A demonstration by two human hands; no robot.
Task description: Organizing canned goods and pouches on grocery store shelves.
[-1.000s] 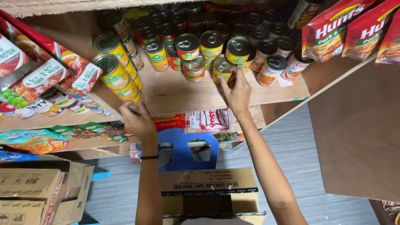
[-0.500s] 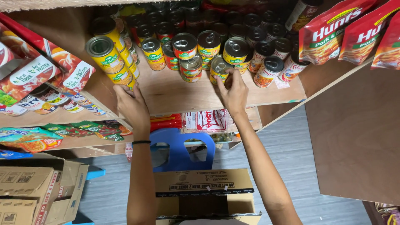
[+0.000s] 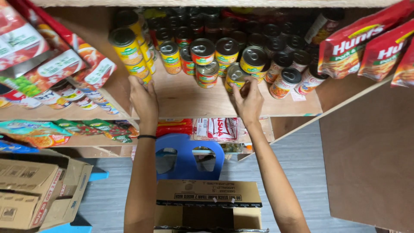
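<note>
My right hand (image 3: 248,100) reaches up to the wooden shelf (image 3: 194,101) and its fingers close around a yellow-labelled tin can (image 3: 234,75) at the front of a group of cans. My left hand (image 3: 144,100) rests against the lowest can of a stacked column of yellow-and-green cans (image 3: 129,54) at the shelf's left side, fingers curled on it. A black band circles my left wrist. Several more cans with dark and silver lids fill the shelf behind.
Red sauce pouches (image 3: 366,47) hang at the right and red packets (image 3: 64,64) at the left. An open cardboard box (image 3: 209,200) sits on a blue plastic stool (image 3: 189,157) below. More cartons (image 3: 39,194) stand at the lower left. A wooden panel (image 3: 371,159) rises on the right.
My left hand has risen from the shelf's front edge to the stacked yellow cans. My right hand has stayed on the same can.
</note>
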